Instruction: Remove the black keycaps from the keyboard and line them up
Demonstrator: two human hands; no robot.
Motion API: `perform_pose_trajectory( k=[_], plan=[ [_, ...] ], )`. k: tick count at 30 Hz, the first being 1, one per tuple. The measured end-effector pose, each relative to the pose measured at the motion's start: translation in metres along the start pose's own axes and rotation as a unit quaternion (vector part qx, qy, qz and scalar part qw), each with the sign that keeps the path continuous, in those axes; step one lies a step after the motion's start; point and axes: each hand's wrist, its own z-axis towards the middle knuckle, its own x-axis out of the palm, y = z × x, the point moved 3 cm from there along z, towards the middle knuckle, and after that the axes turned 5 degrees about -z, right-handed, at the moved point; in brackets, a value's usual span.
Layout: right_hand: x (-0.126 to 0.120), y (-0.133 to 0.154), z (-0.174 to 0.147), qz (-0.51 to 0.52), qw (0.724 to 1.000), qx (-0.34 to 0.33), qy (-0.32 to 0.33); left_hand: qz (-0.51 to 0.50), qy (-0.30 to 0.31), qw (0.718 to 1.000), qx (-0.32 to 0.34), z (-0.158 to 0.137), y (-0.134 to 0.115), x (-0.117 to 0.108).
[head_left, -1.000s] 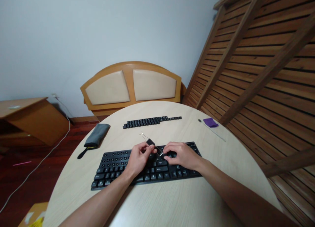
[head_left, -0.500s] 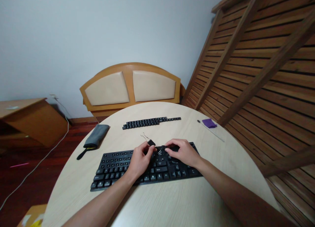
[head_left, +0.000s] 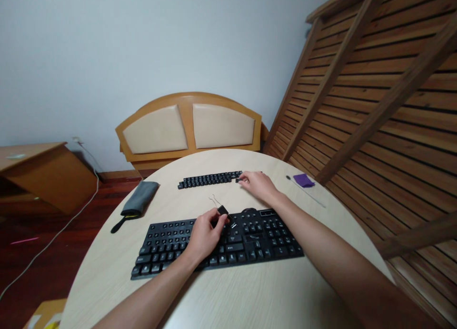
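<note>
A black keyboard (head_left: 257,238) lies across the near middle of the round table, with keycaps off much of its upper left part. My left hand (head_left: 207,231) rests over its middle, closed on a keycap puller (head_left: 223,210) with a black body and wire loops at both ends. Beyond the keyboard, loose black keycaps (head_left: 205,179) stand in rows. At the right end of these rows my right hand (head_left: 259,184) pinches a small black keycap (head_left: 237,180) at the tabletop. Part of the rows is hidden behind this hand.
A grey pouch (head_left: 141,199) with a black loop lies at the table's left. On the right are a purple cloth (head_left: 303,180) and a thin brush (head_left: 307,192). A wooden headboard (head_left: 189,124) stands behind the table, and a slatted wooden panel (head_left: 374,105) leans at the right.
My right hand has moved from the keyboard, forward to the right end of the keycap rows, with a keycap in its fingers. My left hand stays over the keyboard with the puller.
</note>
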Motion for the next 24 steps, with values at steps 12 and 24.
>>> perform_pose_trajectory(
  k=[12, 24],
  plan=[
    [0.039, -0.004, 0.028, -0.051, 0.999, 0.013, -0.003, 0.001, -0.007, 1.0, -0.002, 0.0, -0.005, -0.002],
    [0.051, -0.002, 0.034, -0.08, 0.996, 0.012, 0.031, 0.007, -0.001, 1.0, -0.01, 0.0, -0.006, -0.001]
  ],
)
